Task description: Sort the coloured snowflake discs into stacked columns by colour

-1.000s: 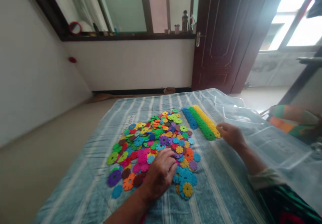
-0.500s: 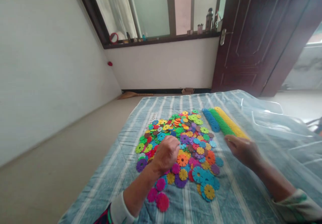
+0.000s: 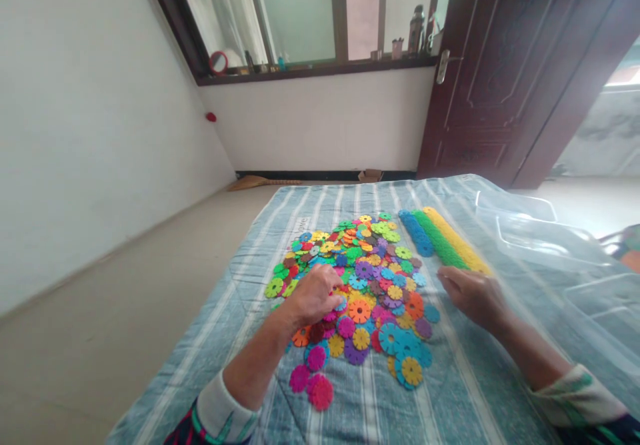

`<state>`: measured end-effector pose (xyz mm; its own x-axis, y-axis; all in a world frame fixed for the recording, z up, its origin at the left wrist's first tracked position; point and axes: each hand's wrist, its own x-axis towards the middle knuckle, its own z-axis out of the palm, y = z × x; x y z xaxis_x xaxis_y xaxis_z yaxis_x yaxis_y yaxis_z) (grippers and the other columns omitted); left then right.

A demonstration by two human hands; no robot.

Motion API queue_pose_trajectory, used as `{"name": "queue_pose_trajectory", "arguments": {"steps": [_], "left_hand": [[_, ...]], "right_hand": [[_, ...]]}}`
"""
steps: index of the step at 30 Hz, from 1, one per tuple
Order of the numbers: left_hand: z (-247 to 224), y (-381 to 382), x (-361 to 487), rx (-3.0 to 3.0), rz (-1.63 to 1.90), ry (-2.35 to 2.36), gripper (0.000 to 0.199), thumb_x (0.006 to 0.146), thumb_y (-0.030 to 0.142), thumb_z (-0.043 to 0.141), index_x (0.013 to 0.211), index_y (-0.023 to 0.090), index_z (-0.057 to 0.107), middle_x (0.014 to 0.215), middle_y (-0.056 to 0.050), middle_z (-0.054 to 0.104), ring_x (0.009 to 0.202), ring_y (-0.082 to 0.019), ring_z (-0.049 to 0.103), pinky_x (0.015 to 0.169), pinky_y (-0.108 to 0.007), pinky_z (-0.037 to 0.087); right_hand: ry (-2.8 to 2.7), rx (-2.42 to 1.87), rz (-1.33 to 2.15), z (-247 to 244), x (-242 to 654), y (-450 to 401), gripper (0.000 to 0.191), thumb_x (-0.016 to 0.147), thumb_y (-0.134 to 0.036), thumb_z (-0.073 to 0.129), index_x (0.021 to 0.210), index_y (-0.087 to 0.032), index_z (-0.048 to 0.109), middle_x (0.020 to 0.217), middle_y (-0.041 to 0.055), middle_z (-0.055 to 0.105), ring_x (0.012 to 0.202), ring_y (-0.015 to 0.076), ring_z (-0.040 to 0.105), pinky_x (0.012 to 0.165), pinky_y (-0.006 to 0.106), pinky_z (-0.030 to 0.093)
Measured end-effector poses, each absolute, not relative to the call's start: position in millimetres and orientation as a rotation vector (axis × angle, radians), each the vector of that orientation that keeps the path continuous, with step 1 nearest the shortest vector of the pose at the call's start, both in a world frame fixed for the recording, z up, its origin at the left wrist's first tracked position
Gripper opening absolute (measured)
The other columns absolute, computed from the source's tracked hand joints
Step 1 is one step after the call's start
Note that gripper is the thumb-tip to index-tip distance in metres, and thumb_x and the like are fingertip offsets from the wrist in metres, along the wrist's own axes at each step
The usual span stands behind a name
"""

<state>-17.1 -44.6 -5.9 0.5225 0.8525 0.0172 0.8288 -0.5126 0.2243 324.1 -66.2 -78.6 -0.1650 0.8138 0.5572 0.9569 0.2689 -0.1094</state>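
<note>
A heap of colourful notched plastic discs (image 3: pixel 365 270) is spread over a striped blue cloth. Over its left side reaches my left hand (image 3: pixel 316 295), thumb and fingers apart, fingertips touching discs. Right of the heap lie three long rows of overlapping discs: a short blue row (image 3: pixel 416 233), a green row (image 3: pixel 440 240) and a yellow row (image 3: pixel 456 238). My right hand (image 3: pixel 475 295) is closed at the near end of the green row, its fingers curled; what they hold is hidden. Several pink discs (image 3: pixel 316 358) lie at the heap's near edge.
Clear plastic boxes (image 3: pixel 550 238) stand on the right of the cloth-covered surface (image 3: pixel 240 358). Beyond its far edge are a white wall (image 3: pixel 320 128), a window sill (image 3: pixel 320 70) with small items, and a dark red door (image 3: pixel 480 98). Floor shows at the left.
My left hand has shifted slightly left and its fingers have opened over the discs. My right hand stays by the green row. The whole view has tilted a little.
</note>
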Motion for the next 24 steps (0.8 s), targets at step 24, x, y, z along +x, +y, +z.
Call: {"name": "queue_pose_trajectory", "arguments": {"steps": [24], "left_hand": [[-8.9,-47.7,-13.9,2.600,0.253,1.359,0.004,0.069,0.015,0.059,0.072,0.018,0.061,0.098,-0.007,0.065,0.102,-0.022,0.057,0.091,-0.033,0.046]], "right_hand": [[-2.041,-1.644,-0.328,-75.9,322.9,-68.2,0.040,0.091,-0.038,0.038,0.080,-0.022,0.072,0.069,0.0047,0.071,0.059,0.0147,0.061,0.055,0.023,0.032]]}}
